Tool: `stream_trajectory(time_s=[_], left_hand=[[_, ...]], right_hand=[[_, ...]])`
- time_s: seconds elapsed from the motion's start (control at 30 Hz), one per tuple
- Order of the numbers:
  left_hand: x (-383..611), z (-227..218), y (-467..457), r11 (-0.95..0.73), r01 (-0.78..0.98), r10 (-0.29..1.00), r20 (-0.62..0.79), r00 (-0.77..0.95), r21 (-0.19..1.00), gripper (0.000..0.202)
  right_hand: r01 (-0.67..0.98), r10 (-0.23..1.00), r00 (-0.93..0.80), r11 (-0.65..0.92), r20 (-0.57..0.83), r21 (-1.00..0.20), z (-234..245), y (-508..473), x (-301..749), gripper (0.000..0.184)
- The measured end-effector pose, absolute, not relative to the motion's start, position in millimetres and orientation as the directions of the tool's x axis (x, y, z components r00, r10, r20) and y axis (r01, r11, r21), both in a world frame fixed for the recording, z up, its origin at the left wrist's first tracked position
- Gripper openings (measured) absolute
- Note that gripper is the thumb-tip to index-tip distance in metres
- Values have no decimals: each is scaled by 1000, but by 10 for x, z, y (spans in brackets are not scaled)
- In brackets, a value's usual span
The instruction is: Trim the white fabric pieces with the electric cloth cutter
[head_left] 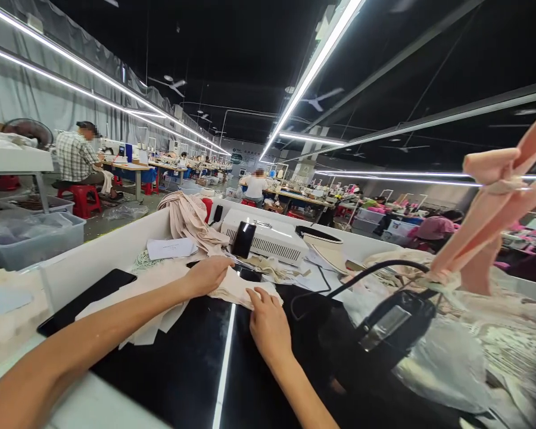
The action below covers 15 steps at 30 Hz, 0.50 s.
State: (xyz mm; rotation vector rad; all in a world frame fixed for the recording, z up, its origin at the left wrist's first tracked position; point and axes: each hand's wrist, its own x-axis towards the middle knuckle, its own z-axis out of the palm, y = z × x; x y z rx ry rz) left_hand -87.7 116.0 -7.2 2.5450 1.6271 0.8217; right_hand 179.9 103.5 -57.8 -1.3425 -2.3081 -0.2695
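My left hand [209,276] is closed, its fingertips pinched together above a small pile of pale pink fabric pieces [232,288]. What lies between those fingertips, if anything, is too small to make out. At the pile's right end, my right hand [270,325] rests with its fingers apart and slightly bent on the cloth. More pale cut fabric [129,295] spreads beneath my left forearm. All of this lies on a glossy black board [183,363]. Just beyond my left hand, a smartphone [243,239] stands upright.
A white vented machine [268,235] stands behind the phone, beside draped pink cloth [190,220]. A black corded device [390,328] and a clear plastic bag [451,363] are at right. Peach straps [482,208] hang there. A dark flat tablet-like slab [89,298] lies left. Seated people work farther off.
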Motion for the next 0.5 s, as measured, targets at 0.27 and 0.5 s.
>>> stream_trajectory(time_s=[0.27, 0.5], left_hand=[[-722, -311, 1259, -472, 834, 860, 359, 363, 286, 35], [-769, 187, 450, -530, 775, 807, 487, 335, 345, 49]], right_hand=[[497, 513, -615, 842, 599, -211, -508, -86, 1795, 59], [319, 482, -624, 876, 615, -363, -917, -717, 2327, 68]])
